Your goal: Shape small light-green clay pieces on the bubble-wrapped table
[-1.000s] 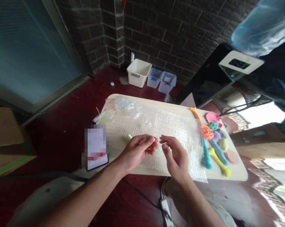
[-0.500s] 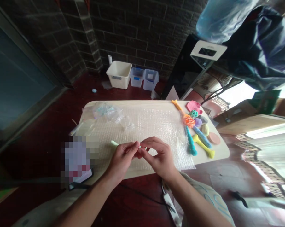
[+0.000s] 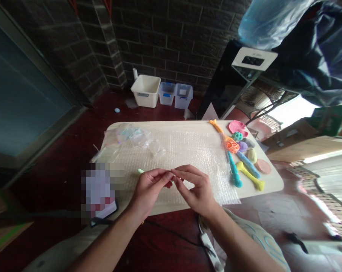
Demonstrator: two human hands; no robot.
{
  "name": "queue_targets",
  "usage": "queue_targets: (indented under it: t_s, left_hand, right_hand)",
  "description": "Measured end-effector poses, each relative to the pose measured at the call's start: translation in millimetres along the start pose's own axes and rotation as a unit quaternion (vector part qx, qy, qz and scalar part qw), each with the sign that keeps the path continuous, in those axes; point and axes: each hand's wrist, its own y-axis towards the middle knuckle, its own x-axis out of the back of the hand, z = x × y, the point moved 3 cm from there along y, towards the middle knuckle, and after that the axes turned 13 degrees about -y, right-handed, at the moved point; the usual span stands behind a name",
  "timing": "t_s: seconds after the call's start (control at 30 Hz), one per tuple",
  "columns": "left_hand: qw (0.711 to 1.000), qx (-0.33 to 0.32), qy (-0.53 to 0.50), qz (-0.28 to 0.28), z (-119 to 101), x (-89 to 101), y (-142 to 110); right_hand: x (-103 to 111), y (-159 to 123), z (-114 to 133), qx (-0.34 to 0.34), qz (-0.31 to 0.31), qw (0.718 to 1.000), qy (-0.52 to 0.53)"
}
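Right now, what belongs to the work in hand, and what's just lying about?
In the work: left hand, right hand, pale green piece, bubble wrap; perhaps yellow piece, teal piece.
Apparently just lying about: cream basket, clear bins, power strip.

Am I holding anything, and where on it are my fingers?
A slim pale green piece seems held in your left hand, its rounded end poking out; your right hand meets it at the fingertips. The exact grip is hidden.

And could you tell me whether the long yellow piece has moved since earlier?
No; on the table, the long yellow piece still lies just right of the long teal piece.
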Motion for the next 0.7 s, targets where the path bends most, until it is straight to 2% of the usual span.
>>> queue_targets:
  t_s: [0.23,0.37,0.43,0.5,0.53,0.6,0.7]
  left_hand:
    - [0.999,0.041,-0.008,0.015,5,0.1,-2]
    - [0.999,0.035,0.012,0.018,7,-1.2,0]
    - [0.998,0.01,0.066,0.007,4,0.5,1]
    - [0.987,-0.038,0.154,-0.006,-1,3.5,1]
    - [0.975,-0.071,0.212,-0.005,-4,4.7,1]
    - [0.93,-0.145,0.337,0.011,-9,5.2,0]
    - [0.828,-0.247,0.499,0.064,-9,1.2,-3]
  right_hand:
    - [3,1,-2,0.014,0.003,1.0,-0.025]
    - [3,-3,-5,0.016,0.025,0.999,-0.038]
    - [7,-4,-14,-0.033,0.003,0.998,-0.048]
    - [12,-5,-29,-0.124,-0.047,0.991,-0.022]
    - [15,-5,-38,-0.174,-0.073,0.982,0.012]
    - [20,-5,-53,-0.244,-0.103,0.959,0.097]
    - [24,-6,-67,-0.291,-0.11,0.936,0.165]
